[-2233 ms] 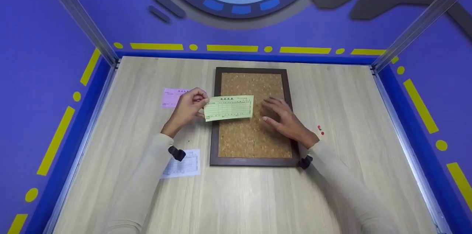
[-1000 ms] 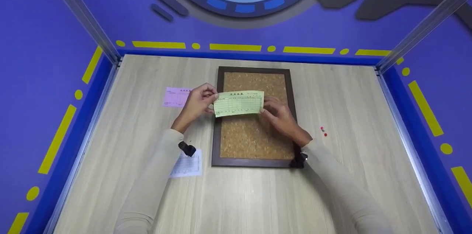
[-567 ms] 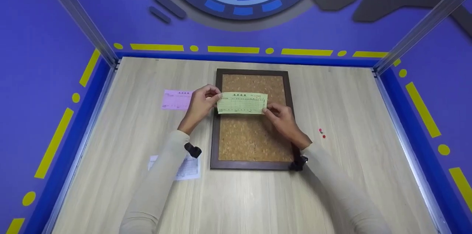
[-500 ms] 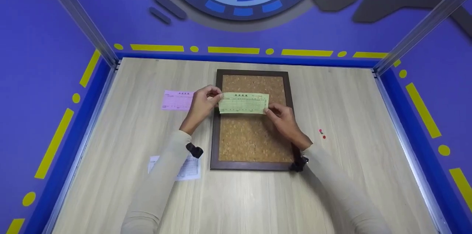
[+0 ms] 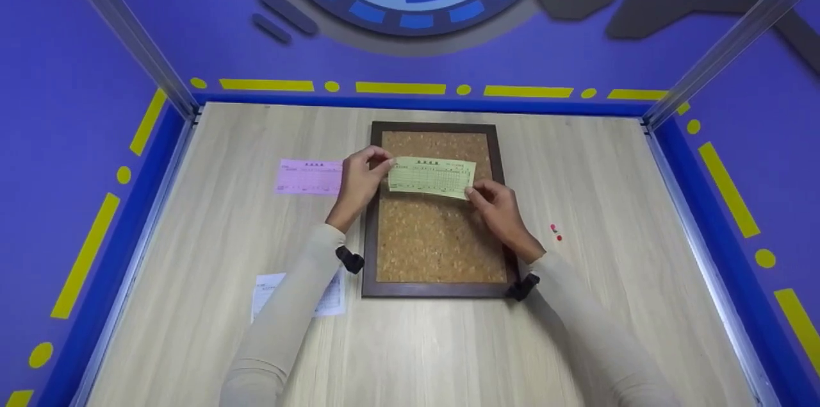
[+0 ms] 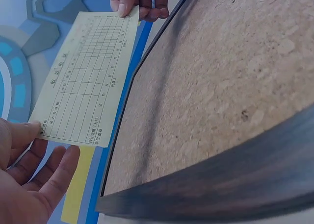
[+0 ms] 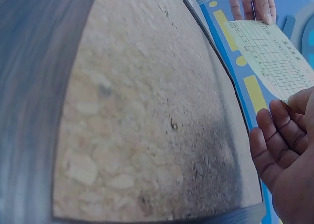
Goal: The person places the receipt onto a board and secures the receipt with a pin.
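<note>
A pale green printed receipt slip (image 5: 430, 177) is stretched between both hands, above the upper half of a framed cork board (image 5: 442, 240). My left hand (image 5: 362, 182) pinches its left end between thumb and fingers. At the lower right corner, my right hand (image 5: 503, 211) pinches it the same way. The left wrist view shows the slip (image 6: 88, 79) held off the cork, with a shadow on the board below. In the right wrist view the slip (image 7: 274, 57) bends slightly near the right thumb.
A pink slip (image 5: 309, 177) lies left of the board, partly behind my left hand. A white slip (image 5: 330, 298) lies nearer, partly under the left forearm. Small red push pins (image 5: 556, 232) lie right of the board. Blue walls enclose the table.
My right hand, at first empty over the cork, has come to the slip and pinched its right end. My left hand has moved right with the slip, which now hangs over the board.
</note>
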`<state>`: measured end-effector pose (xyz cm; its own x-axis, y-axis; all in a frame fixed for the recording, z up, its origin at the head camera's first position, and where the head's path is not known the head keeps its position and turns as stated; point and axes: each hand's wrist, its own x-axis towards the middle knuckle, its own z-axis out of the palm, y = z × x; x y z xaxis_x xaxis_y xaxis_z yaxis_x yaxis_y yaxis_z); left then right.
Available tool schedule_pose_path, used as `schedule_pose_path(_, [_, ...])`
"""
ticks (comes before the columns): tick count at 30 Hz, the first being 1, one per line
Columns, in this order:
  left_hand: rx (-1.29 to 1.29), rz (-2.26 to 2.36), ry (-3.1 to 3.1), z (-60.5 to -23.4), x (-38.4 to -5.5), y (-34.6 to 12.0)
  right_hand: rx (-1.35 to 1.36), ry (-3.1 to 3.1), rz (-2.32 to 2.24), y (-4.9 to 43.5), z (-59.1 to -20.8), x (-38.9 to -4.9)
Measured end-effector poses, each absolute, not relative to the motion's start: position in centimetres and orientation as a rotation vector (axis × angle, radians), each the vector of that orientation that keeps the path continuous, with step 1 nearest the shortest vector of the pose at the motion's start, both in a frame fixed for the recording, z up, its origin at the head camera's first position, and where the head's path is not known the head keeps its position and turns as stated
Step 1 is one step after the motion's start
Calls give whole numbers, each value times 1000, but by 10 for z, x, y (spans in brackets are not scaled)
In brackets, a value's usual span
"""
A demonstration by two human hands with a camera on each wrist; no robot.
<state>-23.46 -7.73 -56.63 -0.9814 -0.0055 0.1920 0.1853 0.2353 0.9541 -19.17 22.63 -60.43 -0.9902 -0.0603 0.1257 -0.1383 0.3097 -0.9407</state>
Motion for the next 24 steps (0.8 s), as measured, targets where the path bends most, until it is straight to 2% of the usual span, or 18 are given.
schedule_pose_path(24, [-126,-1753,-2464,-581,-254,-64,88,-2379,2049,235,-617,-200])
